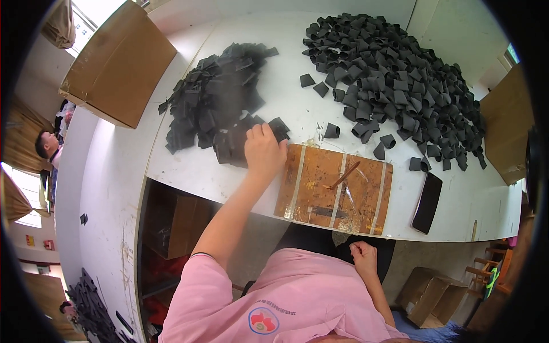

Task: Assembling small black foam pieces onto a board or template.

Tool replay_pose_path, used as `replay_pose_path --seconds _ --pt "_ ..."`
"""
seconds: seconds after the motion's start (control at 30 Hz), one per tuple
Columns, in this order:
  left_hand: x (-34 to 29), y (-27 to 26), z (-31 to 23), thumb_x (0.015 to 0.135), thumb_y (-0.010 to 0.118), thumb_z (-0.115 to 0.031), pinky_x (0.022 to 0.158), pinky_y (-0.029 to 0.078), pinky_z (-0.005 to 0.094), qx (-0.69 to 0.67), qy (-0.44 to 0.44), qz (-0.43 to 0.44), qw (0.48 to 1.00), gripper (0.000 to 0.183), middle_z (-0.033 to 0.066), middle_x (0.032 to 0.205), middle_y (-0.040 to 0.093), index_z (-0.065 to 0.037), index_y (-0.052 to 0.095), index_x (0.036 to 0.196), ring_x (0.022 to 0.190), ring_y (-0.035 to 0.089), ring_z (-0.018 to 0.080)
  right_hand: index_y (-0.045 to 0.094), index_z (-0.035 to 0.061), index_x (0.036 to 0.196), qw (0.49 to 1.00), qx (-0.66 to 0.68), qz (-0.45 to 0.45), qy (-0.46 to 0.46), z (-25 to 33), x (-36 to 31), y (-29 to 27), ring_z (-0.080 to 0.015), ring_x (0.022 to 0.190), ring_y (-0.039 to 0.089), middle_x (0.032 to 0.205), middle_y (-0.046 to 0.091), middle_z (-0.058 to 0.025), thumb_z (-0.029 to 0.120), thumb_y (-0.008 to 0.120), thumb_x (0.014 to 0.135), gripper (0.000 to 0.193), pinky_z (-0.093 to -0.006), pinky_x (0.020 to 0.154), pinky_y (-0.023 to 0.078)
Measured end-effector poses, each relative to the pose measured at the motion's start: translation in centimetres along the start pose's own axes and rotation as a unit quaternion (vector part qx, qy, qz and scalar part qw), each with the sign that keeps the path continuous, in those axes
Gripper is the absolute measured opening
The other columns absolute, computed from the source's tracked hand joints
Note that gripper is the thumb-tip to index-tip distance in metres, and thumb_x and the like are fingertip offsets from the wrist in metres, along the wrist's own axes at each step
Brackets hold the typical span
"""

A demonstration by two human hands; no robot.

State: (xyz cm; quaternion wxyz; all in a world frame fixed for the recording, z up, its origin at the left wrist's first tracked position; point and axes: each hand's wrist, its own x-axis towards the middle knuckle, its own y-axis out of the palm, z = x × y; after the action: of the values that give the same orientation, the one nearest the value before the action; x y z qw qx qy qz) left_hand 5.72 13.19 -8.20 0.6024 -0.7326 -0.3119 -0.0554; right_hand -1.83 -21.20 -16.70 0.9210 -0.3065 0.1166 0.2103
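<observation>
My left hand (264, 150) reaches over the near right edge of a heap of flat black pieces (211, 91), its fingers bent down and closed on some of the black pieces (231, 146) there. Their undersides and my fingertips are partly hidden. My right hand (364, 257) is curled closed below the table edge, close to my lap; whatever it may hold does not show. Between the hands lies a worn brown board (303, 188) with pale strips across it. On the board rests a thin brown stick-like tool (345, 176).
A large heap of short black tube-shaped pieces (394, 86) spreads over the far right. A dark phone-like slab (427, 203) lies right of the board. Cardboard boxes stand at the left (120, 63) and right (509, 126). Another person (48, 146) is far left.
</observation>
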Motion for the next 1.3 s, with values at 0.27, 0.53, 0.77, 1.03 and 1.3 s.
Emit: replay_pose_path --seconds 0.27,0.53,0.77,1.03,1.3 --pt "2.9 4.8 1.2 0.063 0.059 0.001 0.061 0.050 0.0306 0.158 0.017 0.130 0.979 0.016 0.0177 0.083 0.055 0.004 0.056 0.079 0.076 0.058 0.0278 0.063 -0.0007 0.080 0.999 0.002 -0.030 0.010 -1.2 0.4 -0.4 -0.0274 0.061 0.060 0.067 0.060 -0.0163 0.013 0.057 0.075 0.016 -0.0337 0.057 0.046" --pt "2.7 0.7 -2.7 0.065 0.055 0.000 0.064 0.047 0.0379 0.043 0.081 0.136 0.987 0.006 0.0156 0.077 0.056 0.000 0.053 0.071 0.073 0.057 0.0308 0.063 -0.0012 0.081 0.999 0.018 -0.028 0.035 -1.5 0.8 -0.6 -0.0277 0.060 0.060 0.066 0.060 -0.0174 0.015 0.056 0.076 0.018 -0.0338 0.056 0.046" --pt "-7.1 -2.3 -6.8 0.071 0.059 -0.008 0.064 0.047 0.0375 -0.072 0.089 0.206 0.972 0.023 0.0183 0.090 0.052 0.003 0.051 0.089 0.075 0.055 0.0311 0.063 0.0014 0.081 1.000 -0.024 -0.005 -0.003 -0.9 1.4 -0.5 -0.0337 0.060 0.058 0.065 0.058 -0.0197 0.018 0.057 0.077 0.018 -0.0374 0.056 0.045" --pt "-5.6 -1.5 -3.6 0.073 0.062 -0.013 0.072 0.044 0.0414 -0.144 -0.063 0.083 0.984 0.036 0.0200 0.099 0.048 -0.001 0.047 0.104 0.084 0.053 0.0365 0.063 0.0029 0.082 0.997 -0.058 0.005 -0.044 -0.8 1.9 -0.3 -0.0348 0.066 0.059 0.070 0.059 -0.0196 0.018 0.057 0.077 0.017 -0.0399 0.062 0.046" --pt "-4.7 1.2 -0.7 0.072 0.060 -0.006 0.064 0.043 0.0379 -0.153 -0.080 0.109 0.979 0.011 0.0149 0.082 0.053 0.001 0.055 0.078 0.077 0.054 0.0320 0.062 0.0022 0.079 0.987 -0.074 0.111 -0.092 1.7 0.4 -1.7 -0.0342 0.070 0.058 0.074 0.060 -0.0168 0.016 0.056 0.076 0.015 -0.0410 0.065 0.046"
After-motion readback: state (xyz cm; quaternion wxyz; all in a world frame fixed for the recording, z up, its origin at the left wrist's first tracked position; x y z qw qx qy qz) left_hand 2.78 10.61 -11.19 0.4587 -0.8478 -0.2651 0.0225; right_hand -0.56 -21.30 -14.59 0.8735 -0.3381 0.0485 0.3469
